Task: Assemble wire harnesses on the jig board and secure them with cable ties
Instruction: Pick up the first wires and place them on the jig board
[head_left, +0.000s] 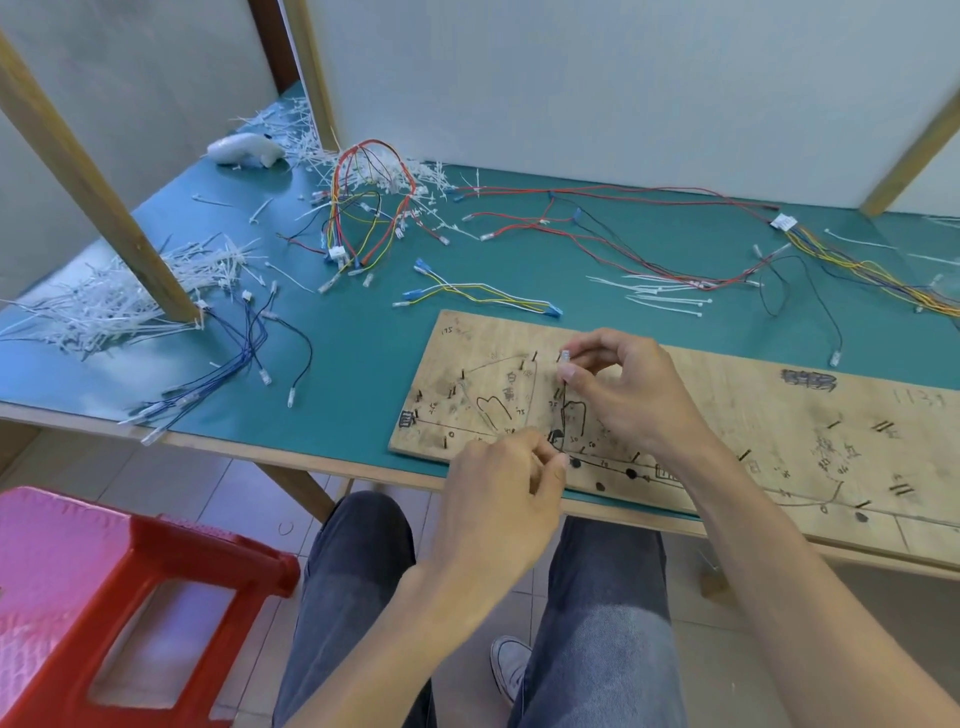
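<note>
1. A small white connector (564, 357) is pinched between thumb and forefinger of the right hand (628, 400), over the left part of the board (753, 415); the other fingers are curled.
2. The left hand (498, 488) is held curled at the board's near edge, thumb pressed to fingertips; whether anything is pinched there cannot be told.
3. The board, plywood studded with nails and marked in pen, is laid flat on the table (363, 353) by its front edge.
4. Just beyond the board, white and yellow wires (478, 293) are laid; loose ties (660, 296) are scattered to their right.
5. Blue wires (234, 358) are draped towards the table's front left edge, near a tie pile (119, 296).
6. A coloured harness (369, 208) is heaped at the back, with red wires (597, 208) stretched rightwards.
7. A red stool (130, 571) is seen on the floor, left.
</note>
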